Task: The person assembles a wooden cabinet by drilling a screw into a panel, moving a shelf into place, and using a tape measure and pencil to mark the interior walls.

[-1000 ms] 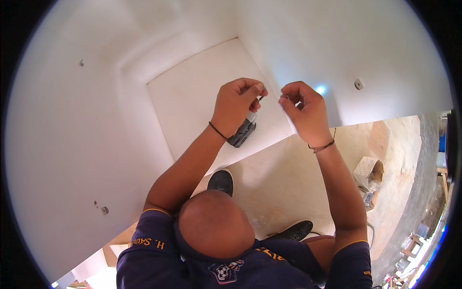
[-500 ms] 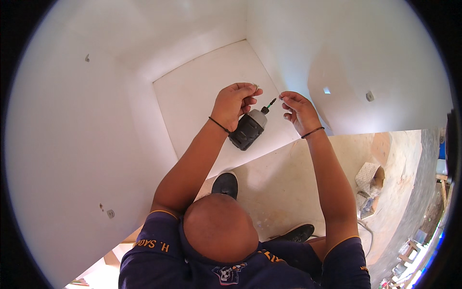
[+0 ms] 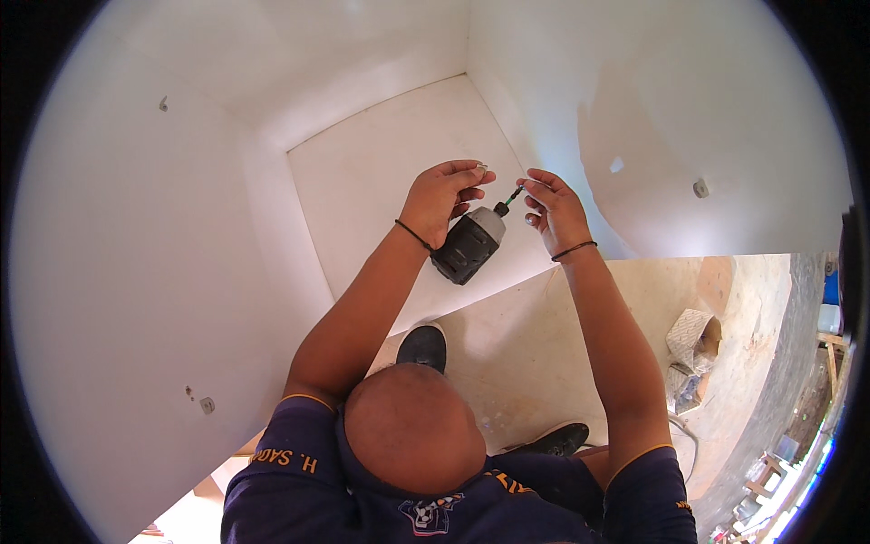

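A black and grey power driver is just below my left hand, its bit pointing up and to the right. How the driver is supported is hidden. My left hand is closed, with a small pale piece pinched between thumb and forefinger. Thumb and fingertips of my right hand come together right at the tip of the bit; anything they hold is too small to name. Both hands are over the white bottom panel of a box-like cabinet.
Tall white panels enclose the space left, back and right. The right panel carries a small grey fitting; another fitting is on the left panel. On the floor to the right lies an open quilted-looking bag, near a cable.
My right hand has moved slightly left, bringing its fingertips to the bit's tip. The left hand and the driver have hardly moved.
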{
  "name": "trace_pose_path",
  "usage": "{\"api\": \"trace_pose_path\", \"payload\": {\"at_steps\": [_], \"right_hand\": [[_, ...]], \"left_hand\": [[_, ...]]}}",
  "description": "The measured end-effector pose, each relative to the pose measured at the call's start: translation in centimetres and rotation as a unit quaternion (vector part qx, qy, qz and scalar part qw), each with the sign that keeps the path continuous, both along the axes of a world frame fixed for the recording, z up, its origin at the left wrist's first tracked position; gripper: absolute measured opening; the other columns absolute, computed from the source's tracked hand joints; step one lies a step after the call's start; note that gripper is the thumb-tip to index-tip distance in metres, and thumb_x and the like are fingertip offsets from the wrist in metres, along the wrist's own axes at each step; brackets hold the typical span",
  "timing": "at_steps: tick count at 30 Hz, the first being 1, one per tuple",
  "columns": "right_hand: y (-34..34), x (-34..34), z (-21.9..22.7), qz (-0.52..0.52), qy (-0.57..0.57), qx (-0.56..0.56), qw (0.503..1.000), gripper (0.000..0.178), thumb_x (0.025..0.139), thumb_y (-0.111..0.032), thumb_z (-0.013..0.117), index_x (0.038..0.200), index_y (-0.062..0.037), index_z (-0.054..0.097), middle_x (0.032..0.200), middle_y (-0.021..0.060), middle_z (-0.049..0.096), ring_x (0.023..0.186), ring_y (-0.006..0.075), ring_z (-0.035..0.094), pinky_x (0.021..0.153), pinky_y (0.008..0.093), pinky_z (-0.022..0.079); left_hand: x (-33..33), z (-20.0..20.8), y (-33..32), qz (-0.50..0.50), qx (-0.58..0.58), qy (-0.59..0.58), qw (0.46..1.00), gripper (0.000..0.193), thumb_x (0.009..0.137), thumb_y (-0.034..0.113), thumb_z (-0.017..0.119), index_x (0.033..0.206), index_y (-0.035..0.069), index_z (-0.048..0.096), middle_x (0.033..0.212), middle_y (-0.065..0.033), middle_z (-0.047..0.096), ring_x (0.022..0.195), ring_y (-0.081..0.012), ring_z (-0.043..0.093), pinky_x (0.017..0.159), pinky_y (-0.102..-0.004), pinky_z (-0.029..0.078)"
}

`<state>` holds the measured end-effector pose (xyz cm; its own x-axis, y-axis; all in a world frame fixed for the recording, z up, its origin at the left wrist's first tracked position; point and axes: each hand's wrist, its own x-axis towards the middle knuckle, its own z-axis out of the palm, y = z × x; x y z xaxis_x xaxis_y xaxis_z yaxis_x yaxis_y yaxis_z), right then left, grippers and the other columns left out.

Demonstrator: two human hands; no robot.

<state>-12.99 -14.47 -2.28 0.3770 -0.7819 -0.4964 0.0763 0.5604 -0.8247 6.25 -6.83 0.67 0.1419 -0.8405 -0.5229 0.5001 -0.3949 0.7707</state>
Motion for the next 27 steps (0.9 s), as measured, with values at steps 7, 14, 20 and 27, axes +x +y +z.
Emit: {"api": "trace_pose_path", "payload": {"at_steps": [7, 14, 20, 27], "right_hand": [[-0.3, 0.0, 0.4, 0.039, 0.047, -0.028, 0.998, 0.033, 0.087, -0.018, 0.068, 0.116, -0.0074, 0.057, 0.099, 0.0012, 0.070, 0.076, 0.0086, 0.051, 0.060, 0.0230, 0.041], [0.0, -0.1, 1.6, 0.039, 0.126, -0.054, 0.990, 0.036, 0.088, -0.018, 0.067, 0.121, -0.0045, 0.058, 0.098, 0.0031, 0.071, 0.082, 0.0100, 0.057, 0.061, 0.0233, 0.043], [-0.1, -0.9, 3.5, 0.015, 0.214, -0.271, 0.938, 0.025, 0.089, -0.015, 0.064, 0.109, 0.0004, 0.064, 0.097, 0.0051, 0.071, 0.081, 0.0148, 0.061, 0.067, 0.0277, 0.049], [0.5, 1.0, 15.0, 0.155, 0.288, -0.613, 0.719, 0.017, 0.084, -0.010, 0.065, 0.099, -0.0041, 0.068, 0.093, 0.0090, 0.069, 0.083, 0.0238, 0.062, 0.074, 0.0330, 0.051]], "left_hand": [[0.1, -0.2, -0.3, -0.032, 0.024, -0.024, 0.999, 0.022, 0.090, 0.023, 0.064, 0.108, 0.010, 0.061, 0.105, -0.0010, 0.069, 0.084, -0.0088, 0.056, 0.074, -0.0259, 0.042], [0.0, -0.1, -1.3, -0.064, 0.034, -0.008, 0.997, 0.024, 0.089, 0.024, 0.067, 0.108, 0.010, 0.064, 0.099, 0.0029, 0.063, 0.085, -0.0083, 0.054, 0.073, -0.0261, 0.041], [0.3, -0.8, -3.8, -0.084, -0.032, 0.054, 0.994, 0.026, 0.088, 0.022, 0.068, 0.107, 0.006, 0.064, 0.095, 0.0018, 0.062, 0.080, -0.0084, 0.052, 0.072, -0.0253, 0.042], [0.9, 1.1, -8.6, -0.020, -0.169, 0.025, 0.985, 0.023, 0.085, 0.014, 0.069, 0.104, 0.003, 0.062, 0.089, -0.0007, 0.064, 0.075, -0.0083, 0.053, 0.071, -0.0237, 0.043]]}}
